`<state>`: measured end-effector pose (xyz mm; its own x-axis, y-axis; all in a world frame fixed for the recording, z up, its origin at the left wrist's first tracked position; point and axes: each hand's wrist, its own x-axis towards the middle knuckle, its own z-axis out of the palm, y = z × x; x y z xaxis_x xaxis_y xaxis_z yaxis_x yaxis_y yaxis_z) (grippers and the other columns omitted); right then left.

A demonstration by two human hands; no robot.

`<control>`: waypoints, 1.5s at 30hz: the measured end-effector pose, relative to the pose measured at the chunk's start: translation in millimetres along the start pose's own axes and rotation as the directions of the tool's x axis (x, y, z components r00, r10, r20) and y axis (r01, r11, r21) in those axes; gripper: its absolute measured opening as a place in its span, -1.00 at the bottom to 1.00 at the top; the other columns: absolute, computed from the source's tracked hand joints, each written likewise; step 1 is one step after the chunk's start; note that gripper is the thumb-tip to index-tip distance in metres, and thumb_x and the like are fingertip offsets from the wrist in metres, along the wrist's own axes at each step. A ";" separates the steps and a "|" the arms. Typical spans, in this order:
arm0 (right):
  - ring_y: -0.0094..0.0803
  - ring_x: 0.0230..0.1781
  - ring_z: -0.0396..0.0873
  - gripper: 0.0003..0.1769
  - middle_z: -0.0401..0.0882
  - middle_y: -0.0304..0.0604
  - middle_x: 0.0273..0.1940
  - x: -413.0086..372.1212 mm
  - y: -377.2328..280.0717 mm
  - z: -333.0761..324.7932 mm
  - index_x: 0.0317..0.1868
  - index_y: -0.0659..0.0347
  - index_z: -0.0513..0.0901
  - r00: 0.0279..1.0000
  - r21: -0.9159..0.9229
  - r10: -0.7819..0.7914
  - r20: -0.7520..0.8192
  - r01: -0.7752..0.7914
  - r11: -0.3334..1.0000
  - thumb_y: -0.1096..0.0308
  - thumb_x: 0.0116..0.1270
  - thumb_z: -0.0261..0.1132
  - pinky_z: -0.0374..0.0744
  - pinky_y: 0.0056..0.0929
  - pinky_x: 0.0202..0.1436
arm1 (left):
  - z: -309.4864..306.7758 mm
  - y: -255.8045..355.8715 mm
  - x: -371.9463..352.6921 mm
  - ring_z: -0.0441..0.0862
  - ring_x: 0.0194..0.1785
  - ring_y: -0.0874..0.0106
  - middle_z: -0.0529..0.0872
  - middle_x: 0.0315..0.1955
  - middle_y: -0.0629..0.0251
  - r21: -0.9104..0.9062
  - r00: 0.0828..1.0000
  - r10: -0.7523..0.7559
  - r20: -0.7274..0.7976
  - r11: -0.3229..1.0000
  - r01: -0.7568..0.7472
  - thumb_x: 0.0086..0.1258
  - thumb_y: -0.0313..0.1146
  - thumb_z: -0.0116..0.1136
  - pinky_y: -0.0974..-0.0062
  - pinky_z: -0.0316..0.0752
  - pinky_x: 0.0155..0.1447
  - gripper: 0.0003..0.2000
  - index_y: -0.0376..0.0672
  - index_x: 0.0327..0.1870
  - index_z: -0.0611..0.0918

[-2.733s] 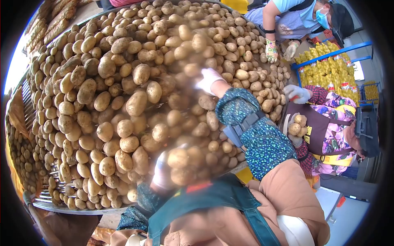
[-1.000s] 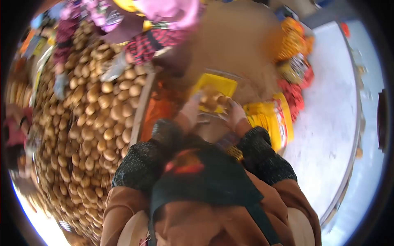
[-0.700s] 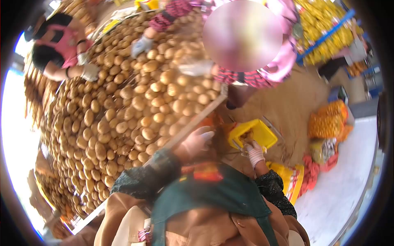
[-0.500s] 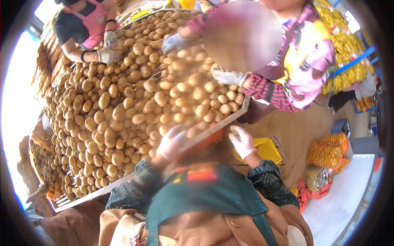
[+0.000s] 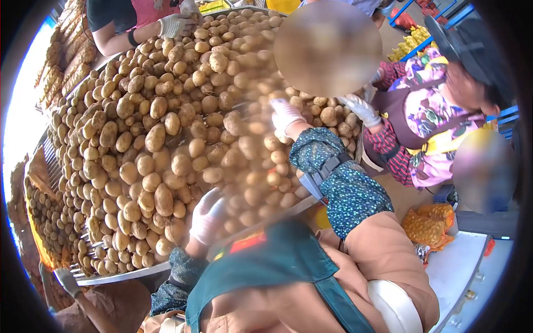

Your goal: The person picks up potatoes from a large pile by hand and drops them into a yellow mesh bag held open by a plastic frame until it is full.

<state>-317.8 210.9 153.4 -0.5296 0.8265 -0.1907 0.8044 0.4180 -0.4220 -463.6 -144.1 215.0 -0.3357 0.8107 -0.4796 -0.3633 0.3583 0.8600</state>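
Observation:
Loose potatoes (image 5: 155,139) cover a large metal-edged sorting table (image 5: 130,276) in front of me. My left hand (image 5: 204,219), in a white glove, is low over the near edge among the potatoes. Its fingers are stretched and apart, with nothing visible in them. My right hand (image 5: 286,115), also gloved, reaches far across the heap with its fingers extended over the potatoes. No potato shows in its grasp. A blurry patch hides some detail of the potatoes between my two hands.
At the right, a person in a flowered top (image 5: 427,105) holds a gloved hand (image 5: 361,109) over the table. Another person's gloved hands (image 5: 176,25) are at the far left edge. A third person's glove (image 5: 68,282) is lower left. Filled net bags (image 5: 427,225) stand right.
My right hand has moved from beside the table edge out over the potatoes. My left hand has shifted left and down. The view has turned, and the person at the right has drawn back.

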 end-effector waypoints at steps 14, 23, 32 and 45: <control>0.02 0.25 0.51 -0.49 0.46 0.12 0.26 70.2 -49.7 19.0 0.21 0.19 0.57 0.979 -0.170 0.193 0.068 -0.179 0.969 0.22 0.25 0.33 0.53 -0.11 0.29 | 5.9 25.9 67.9 0.61 -0.03 0.54 0.68 0.03 0.29 -0.086 0.989 -0.117 0.086 0.989 0.125 0.51 -0.35 0.20 0.55 0.54 0.09 -0.61 -0.26 0.30 0.53; 0.03 0.25 0.53 -0.39 0.59 0.10 0.18 76.3 -28.2 37.2 0.27 0.11 0.54 0.977 0.130 0.082 0.199 -0.109 0.986 0.23 0.17 0.38 0.53 -0.17 0.33 | 28.1 48.7 88.3 0.62 0.01 0.49 0.71 0.00 0.29 -0.143 0.983 -0.109 0.144 0.981 0.130 0.50 -0.27 0.19 0.51 0.53 0.12 -0.61 -0.26 0.25 0.55; -0.21 0.08 0.60 -0.54 0.63 -0.04 0.07 -45.9 -88.4 -22.6 0.14 0.16 0.60 0.845 0.376 -0.534 0.014 0.491 0.786 0.19 0.29 0.44 0.57 -0.31 0.24 | 25.8 62.8 98.0 0.52 0.25 0.02 0.54 0.21 0.04 -0.765 0.945 -0.130 0.301 0.558 0.321 0.49 0.16 0.06 -0.08 0.48 0.23 -0.43 -0.07 0.33 0.44; -0.14 0.31 0.49 -0.42 0.65 -0.03 0.14 75.1 -31.6 -35.9 0.15 0.14 0.60 0.963 -0.505 0.253 -0.087 -0.262 0.823 0.10 0.12 0.39 0.38 -0.05 0.38 | -2.9 26.1 81.6 0.56 0.18 -0.04 0.61 0.14 0.03 -0.730 0.891 -0.184 0.415 0.517 0.447 0.19 -0.24 0.21 -0.14 0.54 0.16 -0.37 -0.13 0.37 0.47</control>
<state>-373.3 273.3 184.2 -0.2830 0.9351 -0.2132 0.9363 0.3175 0.1502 -503.0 -69.9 197.8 0.1284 0.8488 -0.5129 -0.9723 0.2097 0.1036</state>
